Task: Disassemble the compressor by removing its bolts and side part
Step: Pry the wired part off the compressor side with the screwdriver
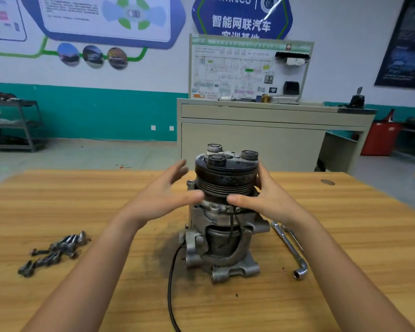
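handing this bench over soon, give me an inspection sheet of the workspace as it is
surface: wooden table, dark grime smudge beside the compressor
job's things: compressor standing on end, pulley up; loose bolts piled left; L-shaped socket wrench right
clutter: thin metal piece by the wrench, unclear what
grips: left hand open beside pulley; right hand cupping pulley
cables: black cable runs from compressor toward the camera, out of frame
surroundings: wiring-diagram board on a cabinet, metal shelf rack, red cabinet, wall posters
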